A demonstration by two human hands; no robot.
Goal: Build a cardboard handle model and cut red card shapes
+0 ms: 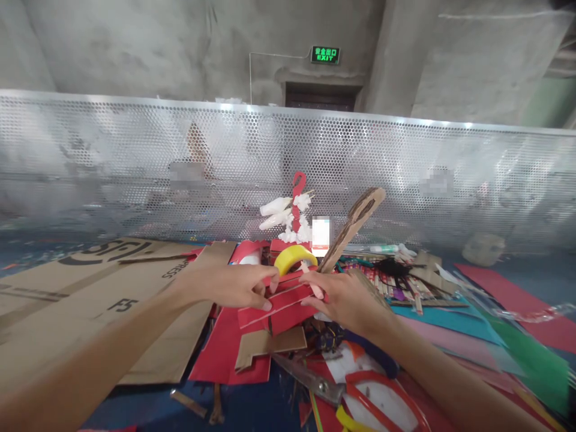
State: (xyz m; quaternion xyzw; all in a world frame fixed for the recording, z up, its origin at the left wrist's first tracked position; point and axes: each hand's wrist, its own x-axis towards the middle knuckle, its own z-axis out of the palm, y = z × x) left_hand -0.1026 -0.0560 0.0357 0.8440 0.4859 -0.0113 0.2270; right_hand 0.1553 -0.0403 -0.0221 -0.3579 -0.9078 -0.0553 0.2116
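Note:
A red paper-covered cardboard piece [279,306] with pale edges is held between my two hands, tilted over the table. My left hand [238,285] pinches its left part, fingers bent and thumb on the near face. On the other end, my right hand [348,300] grips it with thumb and fingers. A pale flat stick [311,281] lies against my right fingertips. Just behind stands a yellow tape roll [290,259]. A long brown cardboard strip [355,225] slants up behind my right hand. Below are a cut cardboard piece [258,351] and red-handled scissors [324,384].
A large flattened carton [135,336] covers the left side. White flowers with a red loop [297,216] stand at the back. Coloured sheets [517,336] and a pile of small sticks [405,285] lie right. A perforated metal screen [382,162] closes the far edge.

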